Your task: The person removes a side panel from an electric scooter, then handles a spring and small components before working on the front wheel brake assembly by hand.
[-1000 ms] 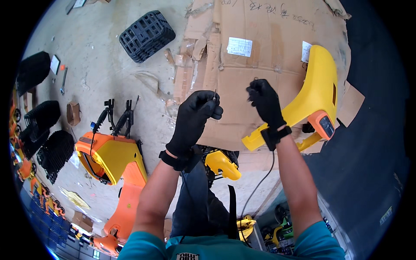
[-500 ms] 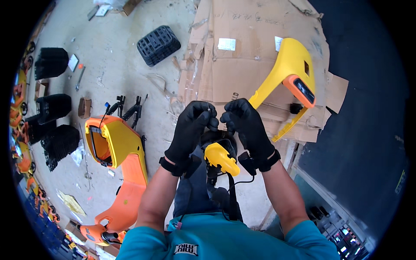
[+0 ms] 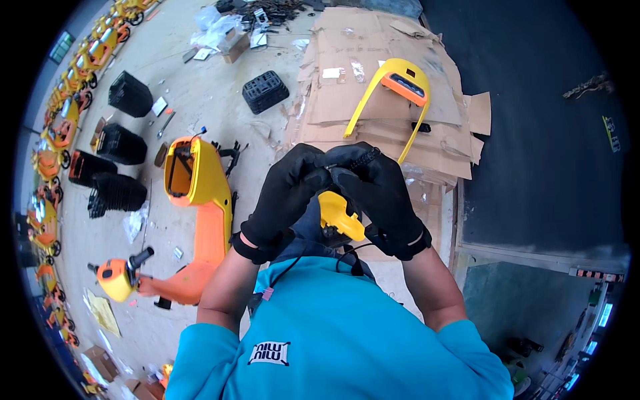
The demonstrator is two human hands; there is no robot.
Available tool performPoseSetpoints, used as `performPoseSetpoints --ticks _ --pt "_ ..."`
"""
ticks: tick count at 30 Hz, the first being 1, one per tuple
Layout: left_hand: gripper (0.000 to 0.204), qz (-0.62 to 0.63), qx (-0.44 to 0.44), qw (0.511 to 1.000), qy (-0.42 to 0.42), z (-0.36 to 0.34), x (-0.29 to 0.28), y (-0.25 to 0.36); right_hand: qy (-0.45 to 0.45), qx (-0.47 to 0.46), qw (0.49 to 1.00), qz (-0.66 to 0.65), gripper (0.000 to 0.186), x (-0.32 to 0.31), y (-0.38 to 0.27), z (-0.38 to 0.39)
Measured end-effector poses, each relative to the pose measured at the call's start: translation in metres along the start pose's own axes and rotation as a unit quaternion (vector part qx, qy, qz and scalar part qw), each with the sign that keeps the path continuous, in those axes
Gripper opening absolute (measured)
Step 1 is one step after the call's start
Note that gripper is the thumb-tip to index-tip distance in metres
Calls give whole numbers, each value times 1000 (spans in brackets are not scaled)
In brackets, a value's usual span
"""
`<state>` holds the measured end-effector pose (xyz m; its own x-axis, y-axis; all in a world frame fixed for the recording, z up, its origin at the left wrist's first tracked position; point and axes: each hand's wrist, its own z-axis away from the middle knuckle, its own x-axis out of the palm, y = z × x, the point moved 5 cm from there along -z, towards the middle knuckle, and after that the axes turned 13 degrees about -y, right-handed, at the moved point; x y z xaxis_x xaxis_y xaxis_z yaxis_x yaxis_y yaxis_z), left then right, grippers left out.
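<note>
In front of my chest, my left hand (image 3: pixel 285 193) and my right hand (image 3: pixel 381 193), both in black gloves, meet at the fingertips. The fingers of each are pinched together. A small, thin piece (image 3: pixel 329 167) shows between them, too small to name. Just below the hands is a curved yellow plastic part (image 3: pixel 340 217); what supports it is hidden. Beyond them, on stacked cardboard (image 3: pixel 333 100), lies a yellow arched cover (image 3: pixel 373 87) with an orange-framed dark lamp (image 3: pixel 405 88).
An orange and yellow scooter body (image 3: pixel 210 230) stands at my left. Black baskets (image 3: pixel 130 93) sit farther left, and another black basket (image 3: pixel 265 92) lies ahead. Scooters (image 3: pixel 47 213) line the far left. A dark surface (image 3: pixel 533 167) spans the right.
My hands have come together, closing the gap between their fingertips. The view has shifted, so the cover and scooter body appear at different places.
</note>
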<state>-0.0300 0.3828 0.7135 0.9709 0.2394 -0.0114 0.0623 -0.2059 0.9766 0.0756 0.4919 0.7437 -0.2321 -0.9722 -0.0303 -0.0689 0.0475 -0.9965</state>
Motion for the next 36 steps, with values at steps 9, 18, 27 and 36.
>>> performPoseSetpoints --ticks 9,18,27,36 --pt "18 -4 -47 997 66 117 64 73 -19 33 996 -78 19 66 -29 102" --pt "43 41 17 987 154 209 88 99 -38 52 962 -265 15 135 -9 140" --pt "27 -155 -104 926 328 369 103 102 -219 125 920 -300 17 272 29 179" --pt "25 34 -129 883 450 509 145 96 -249 203 836 -445 22 358 36 244"
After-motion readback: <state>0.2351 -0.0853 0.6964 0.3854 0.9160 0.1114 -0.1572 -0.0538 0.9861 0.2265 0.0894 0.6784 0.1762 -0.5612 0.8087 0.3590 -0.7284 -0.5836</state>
